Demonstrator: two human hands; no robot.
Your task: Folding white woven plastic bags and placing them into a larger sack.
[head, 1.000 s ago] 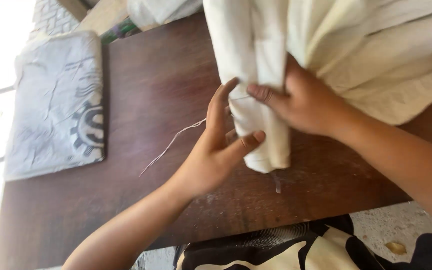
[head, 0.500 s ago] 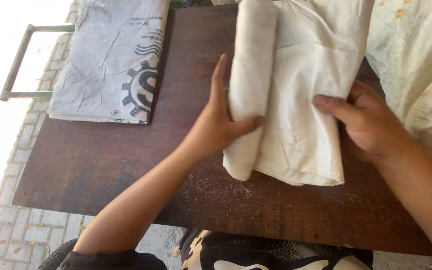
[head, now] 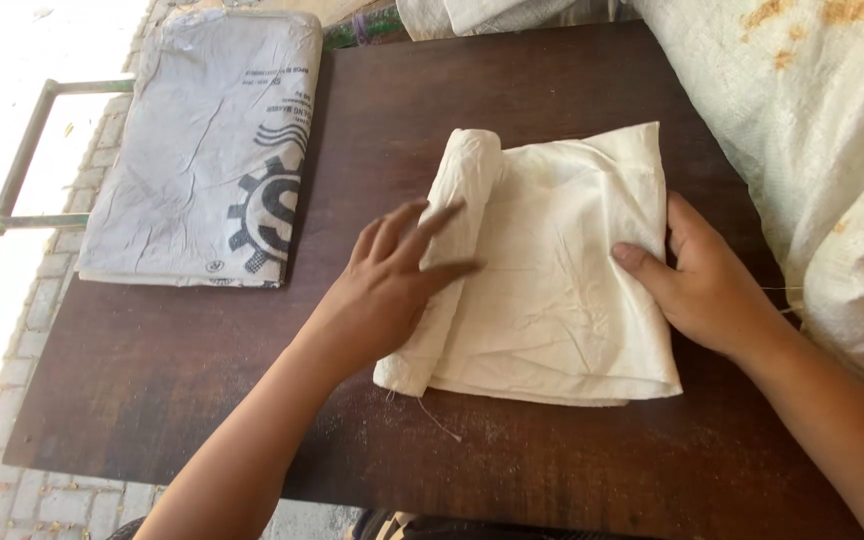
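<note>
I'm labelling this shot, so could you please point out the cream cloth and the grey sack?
cream cloth (head: 562, 280), head view, flat folded middle.
grey sack (head: 187, 150), head view, its upper face.

Bright daylight; left edge blown out; sharp
</note>
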